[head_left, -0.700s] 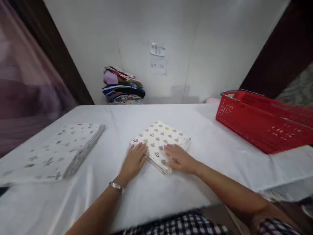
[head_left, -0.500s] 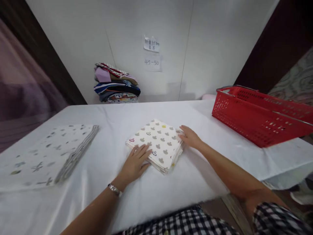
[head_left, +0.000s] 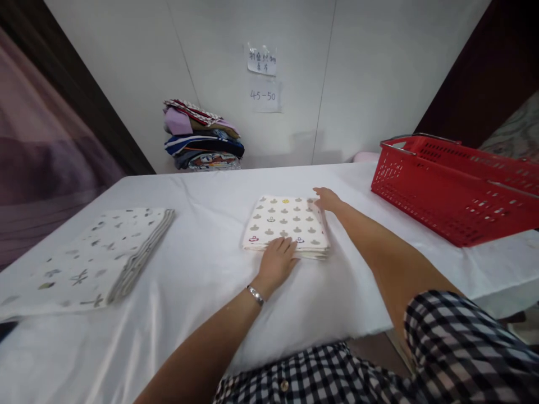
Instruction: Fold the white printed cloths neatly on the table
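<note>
A white-covered table (head_left: 202,292) fills most of the view and carries everything else. Along its right side sits a red plastic basket (head_left: 446,196), mesh-walled, near the edge. At the left lies a flat folded cloth with a scattered print (head_left: 84,258), well apart from the hands. Behind the table, against the wall, a stack of folded fabrics (head_left: 202,143) stands below two paper notes (head_left: 262,76). In the middle of the table lies the small folded cloth with a heart print (head_left: 286,224) — a neat square, its layered edges showing along the near and right sides. The left hand (head_left: 275,261) rests flat and open on the cloth's near edge, fingers spread over the fabric, gripping nothing; laid that way it seems to press the layers down and hold the square in place. The right hand (head_left: 327,199) reaches across to the far right corner, fingers extended and touching the edge, open too — apparently squaring that corner.
</note>
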Demonstrator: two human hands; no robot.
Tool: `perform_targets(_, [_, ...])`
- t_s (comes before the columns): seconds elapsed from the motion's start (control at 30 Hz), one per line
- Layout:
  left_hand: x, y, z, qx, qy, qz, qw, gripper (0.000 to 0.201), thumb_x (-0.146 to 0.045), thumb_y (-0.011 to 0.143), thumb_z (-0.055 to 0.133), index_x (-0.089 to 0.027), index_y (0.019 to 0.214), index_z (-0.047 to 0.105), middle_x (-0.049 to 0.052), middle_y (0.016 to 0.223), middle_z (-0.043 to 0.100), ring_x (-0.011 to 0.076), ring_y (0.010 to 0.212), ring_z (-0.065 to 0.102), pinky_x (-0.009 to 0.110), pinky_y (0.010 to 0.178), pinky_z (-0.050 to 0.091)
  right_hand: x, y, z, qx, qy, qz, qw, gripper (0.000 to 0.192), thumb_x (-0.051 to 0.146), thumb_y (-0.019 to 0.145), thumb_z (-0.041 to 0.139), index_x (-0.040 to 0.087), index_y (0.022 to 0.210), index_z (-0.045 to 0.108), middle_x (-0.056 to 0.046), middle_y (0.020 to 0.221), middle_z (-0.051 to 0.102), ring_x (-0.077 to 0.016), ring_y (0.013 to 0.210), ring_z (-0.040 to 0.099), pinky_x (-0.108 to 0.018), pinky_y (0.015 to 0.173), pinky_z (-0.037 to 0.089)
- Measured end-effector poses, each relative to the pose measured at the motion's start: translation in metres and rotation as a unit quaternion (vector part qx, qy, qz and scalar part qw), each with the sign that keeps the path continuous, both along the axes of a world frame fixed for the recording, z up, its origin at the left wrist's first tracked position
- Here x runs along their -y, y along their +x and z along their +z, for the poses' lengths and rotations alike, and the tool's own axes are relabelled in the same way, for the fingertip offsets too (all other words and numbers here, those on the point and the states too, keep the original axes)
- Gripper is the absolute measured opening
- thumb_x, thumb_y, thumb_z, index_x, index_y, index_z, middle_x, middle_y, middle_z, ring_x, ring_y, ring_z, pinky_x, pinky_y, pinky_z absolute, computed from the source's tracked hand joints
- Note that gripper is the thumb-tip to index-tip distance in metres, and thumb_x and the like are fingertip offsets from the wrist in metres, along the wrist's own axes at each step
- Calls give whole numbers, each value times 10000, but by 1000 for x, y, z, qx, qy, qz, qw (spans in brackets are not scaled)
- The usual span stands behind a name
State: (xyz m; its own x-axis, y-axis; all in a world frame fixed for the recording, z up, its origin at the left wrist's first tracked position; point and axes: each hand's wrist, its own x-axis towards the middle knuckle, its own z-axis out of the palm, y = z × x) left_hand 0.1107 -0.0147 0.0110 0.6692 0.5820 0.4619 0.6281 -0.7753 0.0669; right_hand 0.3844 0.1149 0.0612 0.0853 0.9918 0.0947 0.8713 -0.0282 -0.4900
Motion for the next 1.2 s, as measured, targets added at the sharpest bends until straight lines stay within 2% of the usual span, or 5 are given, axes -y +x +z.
perform_targets(0.1, [-9,2,6,24,-36,-18,999,272,-331,909,466,-190,1093,608,78,1114,654,222,1052,578,397,901,467,9,-14,-2,25,17,12,999,508,227,774,616,178,1273,535,-114,1336,501,-297,1245,438,-439,1062,324])
perform_targets(0.37, [-35,-79,-8,46,-88,14,995,321,-295,936,396,-237,1208,556,33,1310,551,210,1264,443,483,1075,317,110,-57,-43,93,48,200,974,430,439,916,409,249,1289,507,-59,1413,429,-269,1326,341,-516,1079,248])
perform_targets(0.7, [-35,-97,-21,229,-113,53,966,287,-346,901,460,-220,1086,640,46,1201,623,201,1204,490,447,1052,407,156,-75,-34,47,210,243,946,276,316,930,428,236,1093,635,-58,1079,660,-222,1051,565,-409,919,429])
perform_targets(0.97, [-35,-85,-5,184,-117,56,974,223,-295,889,484,-227,973,679,38,1064,652,191,1053,537,390,940,476,160,-82,-40,57,169,208,962,302,326,938,400,260,1001,688,-55,978,660,-224,920,573,-388,799,480])
perform_targets(1.2, [-33,-83,0,184,-102,48,976,230,-267,901,459,-219,887,683,36,940,658,181,951,546,353,862,484,165,-85,-52,47,254,150,954,299,298,937,398,252,1011,684,-73,960,652,-224,891,571,-404,795,473])
